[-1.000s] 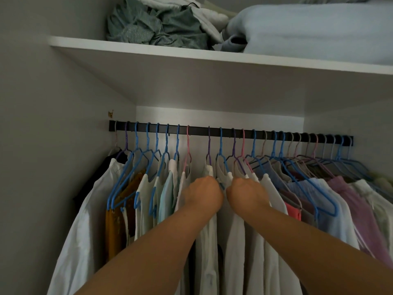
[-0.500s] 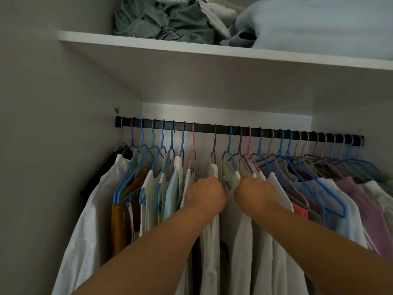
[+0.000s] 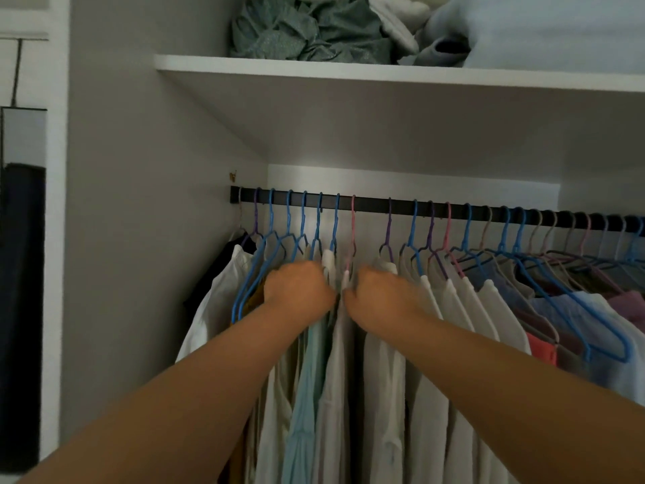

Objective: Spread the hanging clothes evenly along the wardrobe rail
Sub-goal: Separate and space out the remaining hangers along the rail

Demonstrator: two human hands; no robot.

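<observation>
Head view: left hand (image 3: pixel 298 286) and right hand (image 3: pixel 378 291) grip clothes (image 3: pixel 335 361) between them

Free: bare stretch of black rail (image 3: pixel 371 203) between pink hanger (image 3: pixel 352 218) and purple hanger (image 3: pixel 388 225) | Blocked: rail crowded with hangers rightward | Above: headroom limited by white shelf (image 3: pixel 349 73)
</observation>
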